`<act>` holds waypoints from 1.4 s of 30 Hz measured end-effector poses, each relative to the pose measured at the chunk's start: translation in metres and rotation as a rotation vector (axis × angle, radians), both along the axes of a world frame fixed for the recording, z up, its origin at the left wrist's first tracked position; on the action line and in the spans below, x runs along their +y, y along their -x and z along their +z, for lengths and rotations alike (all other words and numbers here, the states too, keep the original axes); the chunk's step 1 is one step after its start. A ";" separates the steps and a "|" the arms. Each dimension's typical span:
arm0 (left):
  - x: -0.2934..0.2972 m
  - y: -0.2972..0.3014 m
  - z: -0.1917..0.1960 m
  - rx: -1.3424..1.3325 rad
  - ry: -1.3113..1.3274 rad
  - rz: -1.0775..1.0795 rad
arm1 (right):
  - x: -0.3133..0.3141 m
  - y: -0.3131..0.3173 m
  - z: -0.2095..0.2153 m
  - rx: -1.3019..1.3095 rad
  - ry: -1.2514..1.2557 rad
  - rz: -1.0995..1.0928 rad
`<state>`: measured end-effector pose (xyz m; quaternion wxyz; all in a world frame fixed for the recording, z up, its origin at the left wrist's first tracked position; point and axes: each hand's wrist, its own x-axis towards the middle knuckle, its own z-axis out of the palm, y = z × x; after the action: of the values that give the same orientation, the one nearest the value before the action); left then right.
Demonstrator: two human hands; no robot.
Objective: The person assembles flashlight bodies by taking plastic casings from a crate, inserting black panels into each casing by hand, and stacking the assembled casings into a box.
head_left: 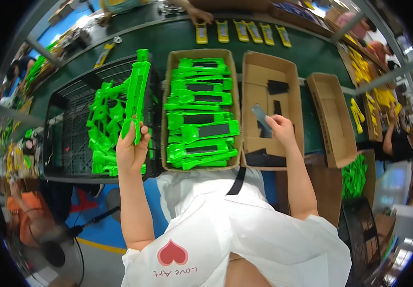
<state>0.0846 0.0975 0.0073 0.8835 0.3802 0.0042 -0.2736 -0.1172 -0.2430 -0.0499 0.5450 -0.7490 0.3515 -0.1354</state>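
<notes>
Now the left hand (132, 146) grips a green plastic housing (137, 91) while the right hand (282, 129) pinches a grey strip (258, 113), best held lightly, unbent.

Bright, diffuse light covers the cardboard box (201, 53) of green plastic parts (188, 133), leaving only soft shadows between them. Below the box, the white shirt (273, 244) looks pale, its folds faint; left of it, the black crate (67, 119) sinks into shade. Glare whitens the blue floor (83, 21) far to its upper left. Away from the box, the worktop (177, 36) bows, outlying detail blurs, and blackness rings the fisheye view.
</notes>
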 end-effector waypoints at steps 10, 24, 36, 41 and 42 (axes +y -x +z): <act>-0.087 0.074 0.021 -0.103 -0.134 -0.443 | 0.066 -0.013 0.076 -0.115 -0.353 0.346; -0.062 0.049 0.014 -0.209 -0.355 -0.322 | 0.079 -0.012 0.086 -0.099 -0.292 0.404; -0.048 0.043 0.015 -0.463 -0.765 -0.637 | 0.100 -0.024 0.094 0.130 -0.228 0.485; -0.046 0.043 0.011 -0.280 -0.571 -0.644 | 0.101 -0.029 0.097 0.196 -0.132 0.461; -0.046 0.043 0.011 -0.250 -0.524 -0.652 | 0.103 -0.030 0.097 0.197 -0.133 0.461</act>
<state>0.0412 0.0510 0.0182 0.6183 0.6031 -0.1537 -0.4798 -0.0868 -0.1403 0.0467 0.5725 -0.7816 0.2310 0.0894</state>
